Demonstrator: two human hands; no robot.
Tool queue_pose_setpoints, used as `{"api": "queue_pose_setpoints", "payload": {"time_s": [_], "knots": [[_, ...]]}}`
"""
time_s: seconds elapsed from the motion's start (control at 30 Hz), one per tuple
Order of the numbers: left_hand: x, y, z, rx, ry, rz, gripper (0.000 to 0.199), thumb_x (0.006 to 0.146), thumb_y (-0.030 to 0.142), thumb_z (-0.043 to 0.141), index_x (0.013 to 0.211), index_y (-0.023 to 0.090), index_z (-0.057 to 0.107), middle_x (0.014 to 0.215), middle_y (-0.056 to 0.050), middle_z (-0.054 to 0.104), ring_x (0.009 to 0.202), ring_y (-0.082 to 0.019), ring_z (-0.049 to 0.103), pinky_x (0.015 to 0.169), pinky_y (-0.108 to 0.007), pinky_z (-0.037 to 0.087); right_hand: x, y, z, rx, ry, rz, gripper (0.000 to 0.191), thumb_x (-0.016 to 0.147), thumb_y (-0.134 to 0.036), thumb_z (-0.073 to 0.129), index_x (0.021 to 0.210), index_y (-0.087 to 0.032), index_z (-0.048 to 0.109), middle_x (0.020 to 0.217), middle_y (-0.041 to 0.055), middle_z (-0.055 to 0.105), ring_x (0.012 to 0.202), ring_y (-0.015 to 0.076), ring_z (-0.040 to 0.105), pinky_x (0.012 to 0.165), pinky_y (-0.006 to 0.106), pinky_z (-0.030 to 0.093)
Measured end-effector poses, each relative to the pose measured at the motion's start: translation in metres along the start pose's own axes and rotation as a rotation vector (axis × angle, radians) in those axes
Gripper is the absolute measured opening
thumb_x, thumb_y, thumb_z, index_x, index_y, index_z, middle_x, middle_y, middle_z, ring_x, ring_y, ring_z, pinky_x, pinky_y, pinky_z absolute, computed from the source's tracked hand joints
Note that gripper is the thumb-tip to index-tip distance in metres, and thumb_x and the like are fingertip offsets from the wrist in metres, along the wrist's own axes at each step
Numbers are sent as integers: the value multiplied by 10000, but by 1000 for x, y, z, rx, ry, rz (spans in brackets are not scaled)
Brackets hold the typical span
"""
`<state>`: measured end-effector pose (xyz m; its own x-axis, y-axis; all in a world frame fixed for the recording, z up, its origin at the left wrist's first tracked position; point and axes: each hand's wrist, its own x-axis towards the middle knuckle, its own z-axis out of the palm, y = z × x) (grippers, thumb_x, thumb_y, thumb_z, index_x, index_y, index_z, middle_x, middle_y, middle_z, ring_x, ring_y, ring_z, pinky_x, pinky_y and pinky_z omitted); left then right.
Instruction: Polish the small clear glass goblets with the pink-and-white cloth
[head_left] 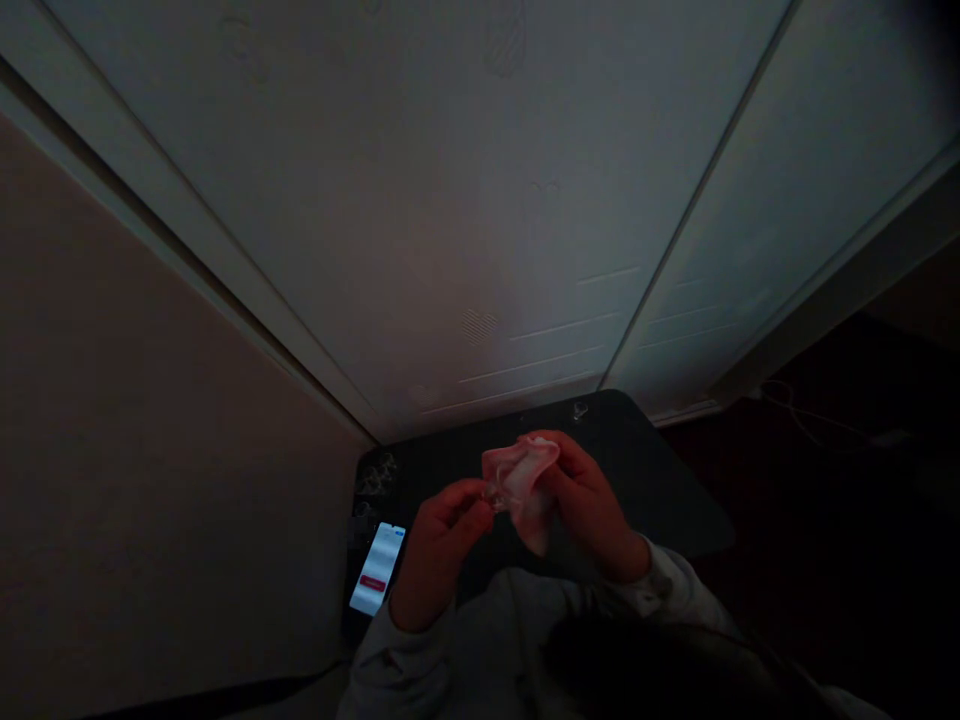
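Note:
Between my two hands is a small, soft pink and white cloth (525, 478) that looks like a sock, its lower end hanging down. My right hand (592, 505) is closed on its right side, with the fingers partly behind the fabric. At its left edge, my left hand (444, 545) pinches a small clear plastic clip (495, 494), which touches the cloth. The dim light hides the clip's exact shape. Both hands are just above a dark table (637, 470).
Several clear plastic pieces (377, 474) lie at the table's left corner, and another clear piece (580, 410) is near the back edge. A lit phone (378, 568) lies left of my left hand. White panels (480, 220) stand behind the table; a wall (187, 420) is at left.

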<state>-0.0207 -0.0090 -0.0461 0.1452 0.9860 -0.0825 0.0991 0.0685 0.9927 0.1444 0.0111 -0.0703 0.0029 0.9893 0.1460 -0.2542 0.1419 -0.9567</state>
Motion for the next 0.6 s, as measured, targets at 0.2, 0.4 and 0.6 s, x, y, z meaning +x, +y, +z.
{"api": "queue_pose_setpoints", "payload": {"time_s": [0.2, 0.4, 0.6], "knots": [[0, 12, 6, 126, 68, 59, 166, 770, 284, 596, 831, 165, 694, 797, -33, 708, 699, -162, 610, 644, -252, 471, -1, 6, -1, 51, -82, -16, 289, 875, -434, 542, 1070, -253, 655, 1047, 43, 685, 899, 191, 645, 754, 295, 523], [0, 14, 9, 273, 121, 103, 185, 786, 281, 590, 882, 168, 701, 846, -41, 723, 742, -173, 639, 662, -257, 484, -4, -9, 3, -22, -227, -56, 363, 902, -485, 470, 1142, -243, 597, 1135, 76, 670, 1035, 214, 624, 895, 368, 495], [-1, 8, 7, 255, 209, 92, 185, 800, 305, 589, 877, 177, 698, 827, -33, 731, 738, -176, 650, 663, -259, 497, -4, -2, -2, -30, -154, -8, 422, 897, -534, 439, 1116, -228, 629, 1134, 81, 687, 1023, 229, 644, 885, 371, 512]]}}
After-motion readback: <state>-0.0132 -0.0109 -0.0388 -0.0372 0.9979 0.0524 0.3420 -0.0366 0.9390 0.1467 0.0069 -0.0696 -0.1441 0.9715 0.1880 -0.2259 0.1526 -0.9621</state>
